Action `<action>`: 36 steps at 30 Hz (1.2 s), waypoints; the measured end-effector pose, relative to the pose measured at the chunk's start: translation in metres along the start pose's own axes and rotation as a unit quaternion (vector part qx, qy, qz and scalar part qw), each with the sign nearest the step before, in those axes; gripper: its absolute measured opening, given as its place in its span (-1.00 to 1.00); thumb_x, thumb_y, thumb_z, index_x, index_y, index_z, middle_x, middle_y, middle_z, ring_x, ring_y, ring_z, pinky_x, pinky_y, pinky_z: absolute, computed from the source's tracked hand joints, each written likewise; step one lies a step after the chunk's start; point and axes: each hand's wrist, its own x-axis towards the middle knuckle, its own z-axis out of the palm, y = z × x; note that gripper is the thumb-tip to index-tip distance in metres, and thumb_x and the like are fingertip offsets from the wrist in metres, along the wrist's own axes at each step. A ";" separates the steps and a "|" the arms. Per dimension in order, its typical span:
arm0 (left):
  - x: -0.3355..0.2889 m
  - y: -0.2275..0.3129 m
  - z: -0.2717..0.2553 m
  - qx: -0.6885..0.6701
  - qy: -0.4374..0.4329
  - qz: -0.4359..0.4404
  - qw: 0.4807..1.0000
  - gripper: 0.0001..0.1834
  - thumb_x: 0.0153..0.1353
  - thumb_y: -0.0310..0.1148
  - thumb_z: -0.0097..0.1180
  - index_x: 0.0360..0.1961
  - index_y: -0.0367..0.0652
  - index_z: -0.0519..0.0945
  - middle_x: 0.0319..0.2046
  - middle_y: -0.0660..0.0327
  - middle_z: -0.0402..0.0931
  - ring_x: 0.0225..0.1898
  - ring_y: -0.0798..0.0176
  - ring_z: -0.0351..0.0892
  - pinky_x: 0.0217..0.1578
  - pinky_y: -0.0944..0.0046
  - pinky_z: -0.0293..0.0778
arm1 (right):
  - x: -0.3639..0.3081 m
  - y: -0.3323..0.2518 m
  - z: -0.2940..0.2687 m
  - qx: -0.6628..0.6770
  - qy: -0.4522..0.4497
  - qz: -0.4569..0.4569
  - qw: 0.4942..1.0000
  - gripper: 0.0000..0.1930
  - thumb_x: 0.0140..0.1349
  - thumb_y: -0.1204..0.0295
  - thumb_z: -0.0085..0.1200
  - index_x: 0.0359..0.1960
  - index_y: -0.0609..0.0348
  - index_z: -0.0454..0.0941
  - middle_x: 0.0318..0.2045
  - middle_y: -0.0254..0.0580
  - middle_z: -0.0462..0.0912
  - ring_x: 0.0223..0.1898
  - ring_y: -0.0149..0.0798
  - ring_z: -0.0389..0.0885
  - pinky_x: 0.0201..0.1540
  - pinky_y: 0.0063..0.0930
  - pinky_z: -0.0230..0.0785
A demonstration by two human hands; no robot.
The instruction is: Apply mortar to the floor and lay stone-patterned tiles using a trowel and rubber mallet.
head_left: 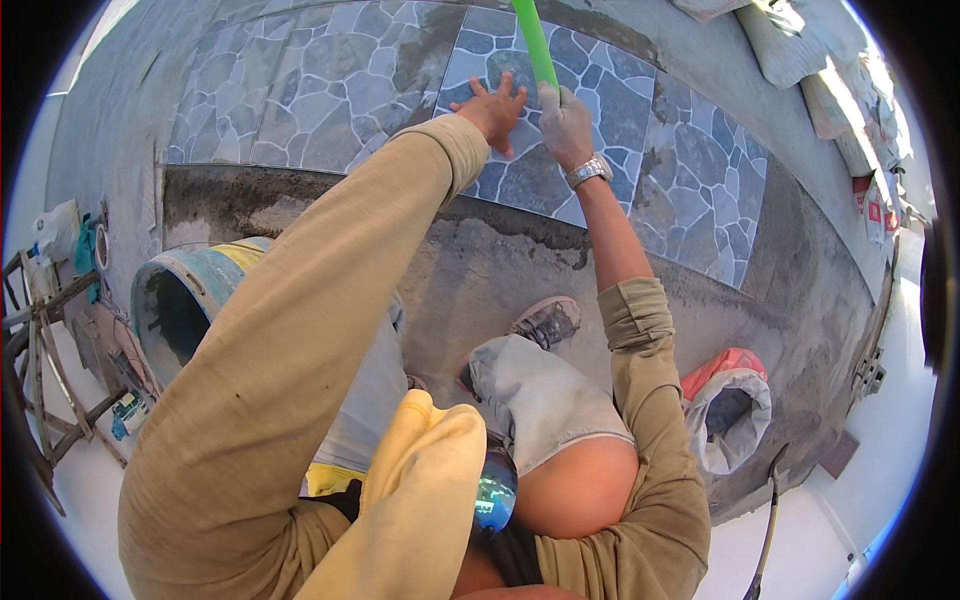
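My left hand (492, 112) is spread, fingers apart, over a blue-grey stone-pattern tile (535, 172). Whether its palm presses on the tile I cannot tell. Just right of it, my right hand (567, 128), dusty grey and with a metal watch (589, 171) at the wrist, is closed round a long green handle (533, 40). That handle rises past the upper edge, so its far end is out of view. More tiles of the same pattern adjoin on the left (330, 90) and on the right (700, 180).
A large blue-and-yellow drum (180, 290) lies at the left, near a wooden frame (45, 340). At the right stands an open red-and-white sack (735, 385); filled sacks (790, 45) lie far right. A bare strip of mortar (470, 235) runs along the tiles' near edge.
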 end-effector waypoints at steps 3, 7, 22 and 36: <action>0.008 0.008 0.000 -0.012 -0.002 0.002 1.000 0.31 -0.09 -0.05 0.58 0.57 0.06 -0.08 0.57 -0.03 -0.32 0.38 -0.80 -0.12 0.02 -0.54 0.53 | -0.008 0.016 -0.003 0.055 0.024 -0.009 0.998 -0.41 0.39 -0.05 -0.13 -0.16 0.32 0.67 -0.39 0.25 0.70 -0.28 0.25 0.70 -0.17 0.01 0.46; 0.032 0.025 0.001 0.009 0.021 0.039 0.999 0.33 -0.12 0.01 0.58 0.56 0.01 -0.06 0.56 -0.08 -0.29 0.36 -0.81 -0.10 0.03 -0.54 0.53 | 0.001 0.057 -0.029 -0.080 -0.037 0.088 0.992 -0.45 0.40 -0.01 -0.09 -0.19 0.33 0.65 -0.45 0.20 0.68 -0.36 0.18 0.69 -0.26 -0.07 0.46; 0.025 -0.007 0.017 -0.030 -0.001 -0.006 1.000 0.34 -0.12 -0.19 0.60 0.57 0.30 -0.12 0.58 0.00 -0.40 0.39 -0.80 -0.19 0.02 -0.57 0.52 | -0.046 0.027 -0.023 0.091 0.109 0.039 0.989 -0.45 0.42 -0.02 -0.11 -0.22 0.35 0.62 -0.45 0.26 0.66 -0.32 0.24 0.68 -0.21 0.00 0.44; 0.025 0.023 -0.002 -0.017 -0.006 0.057 0.998 0.42 -0.17 -0.09 0.62 0.57 -0.07 -0.15 0.51 -0.39 -0.29 0.55 -0.32 -0.14 0.31 -0.63 -0.03 | -0.024 0.106 -0.068 0.010 0.139 0.122 0.983 -0.44 0.42 -0.03 -0.06 -0.40 0.33 0.57 -0.57 0.12 0.62 -0.49 0.11 0.62 -0.38 -0.05 0.39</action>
